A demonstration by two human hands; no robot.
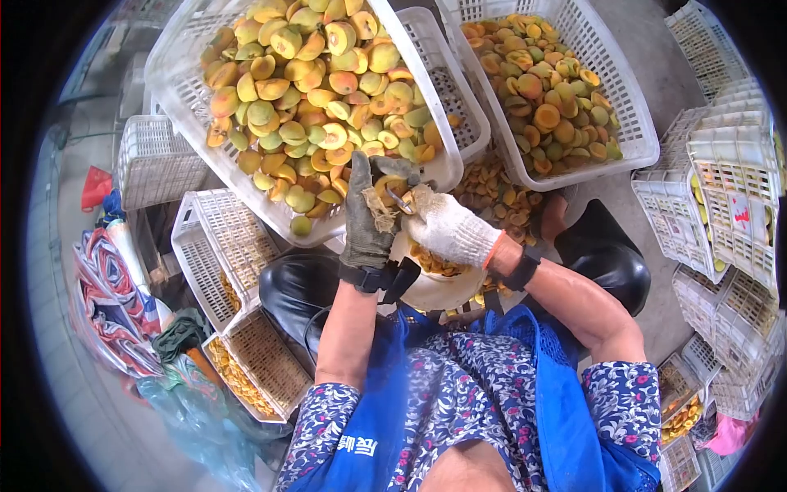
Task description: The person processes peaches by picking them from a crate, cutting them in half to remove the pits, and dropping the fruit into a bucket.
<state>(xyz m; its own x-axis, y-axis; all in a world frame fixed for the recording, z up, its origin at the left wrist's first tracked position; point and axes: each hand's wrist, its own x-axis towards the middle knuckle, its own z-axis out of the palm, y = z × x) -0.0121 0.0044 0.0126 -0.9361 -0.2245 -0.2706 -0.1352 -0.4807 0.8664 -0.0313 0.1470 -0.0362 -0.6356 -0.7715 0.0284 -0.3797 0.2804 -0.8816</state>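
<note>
My left hand (366, 221), in a dark grey-green glove with a frayed patch, is closed around a halved yellow peach (391, 189). My right hand (453, 230), in a white knitted glove with an orange cuff edge, grips a small curved metal pitting tool (398, 200). Its bent metal end is against the peach half; the handle is hidden in the glove. Both hands meet just in front of a large white crate (182, 107) heaped with peach halves (311, 90). Below the right hand, a pale basin (438, 293) between my knees holds orange-yellow pieces.
Another white crate (631, 123) of peach halves stands at the upper right. Pieces of fruit (496, 193) lie below it. Stacked crates (730, 172) line the right side. Crates (238, 225), striped cloth (115, 287) and plastic sheeting (197, 418) are at the left.
</note>
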